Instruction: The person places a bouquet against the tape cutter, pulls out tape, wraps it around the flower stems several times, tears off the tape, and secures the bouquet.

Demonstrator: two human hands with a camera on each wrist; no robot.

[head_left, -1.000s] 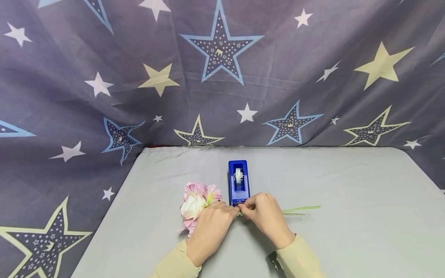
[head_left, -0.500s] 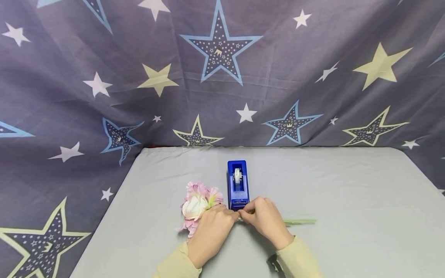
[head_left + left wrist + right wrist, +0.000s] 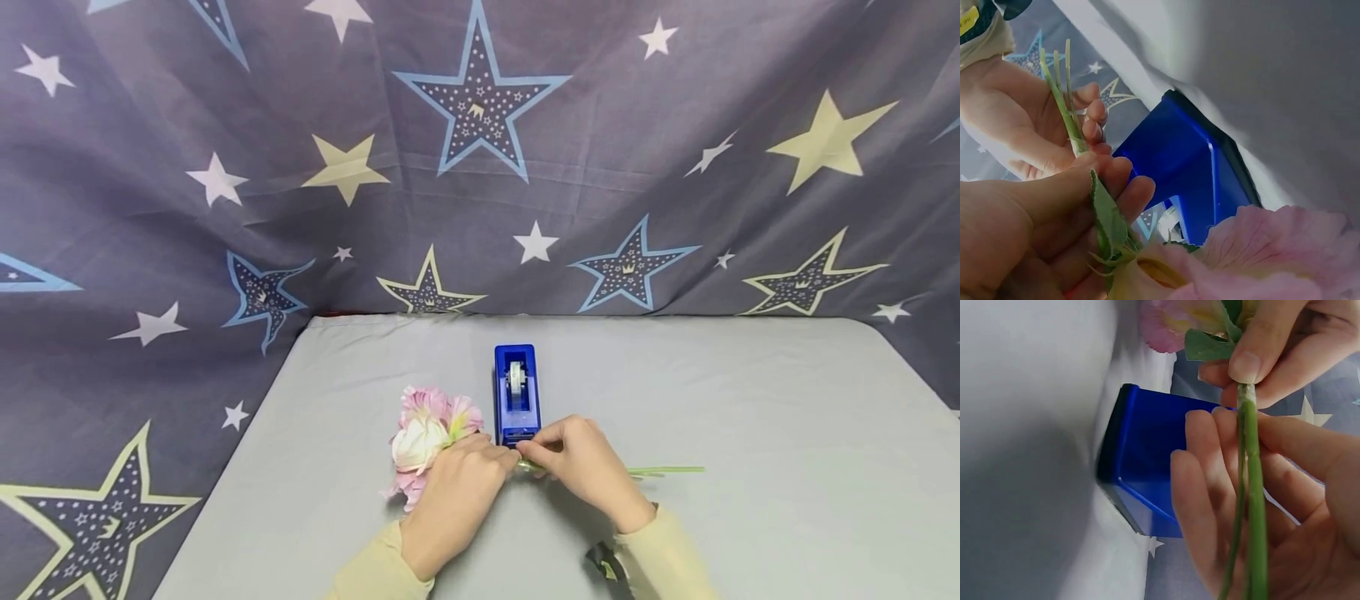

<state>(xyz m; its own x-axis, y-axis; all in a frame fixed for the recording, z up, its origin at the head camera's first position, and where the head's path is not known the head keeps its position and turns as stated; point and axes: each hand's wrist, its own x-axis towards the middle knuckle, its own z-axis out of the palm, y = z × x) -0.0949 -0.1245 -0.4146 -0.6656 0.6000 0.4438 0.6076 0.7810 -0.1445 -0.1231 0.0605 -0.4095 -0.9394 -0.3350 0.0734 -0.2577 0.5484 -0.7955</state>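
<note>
Artificial flowers, with a white bloom (image 3: pixel 418 446) and pink petals (image 3: pixel 424 404), lie sideways with their green stems (image 3: pixel 667 470) pointing right. My left hand (image 3: pixel 459 487) pinches the stems just under the blooms, thumb by a green leaf (image 3: pixel 1107 215) in the left wrist view. Right beside it, my right hand (image 3: pixel 588 471) has thumb and fingertips around the stems. A whitish, shiny band of tape (image 3: pixel 1246 394) wraps the stems where the two hands meet. Directly behind the hands stands a blue tape dispenser (image 3: pixel 517 418) with a tape roll (image 3: pixel 516 377).
Grey cloth covers the table (image 3: pixel 750 400). A dark curtain (image 3: pixel 570 125) printed with stars hangs behind and to the left. Near the right sleeve (image 3: pixel 663 558) a dark strap-like piece (image 3: pixel 602 562) shows.
The free stem ends dip toward me, then come slightly back and further right as the stems turn. My right hand shifts a little right; my left hand stays at the blooms.
</note>
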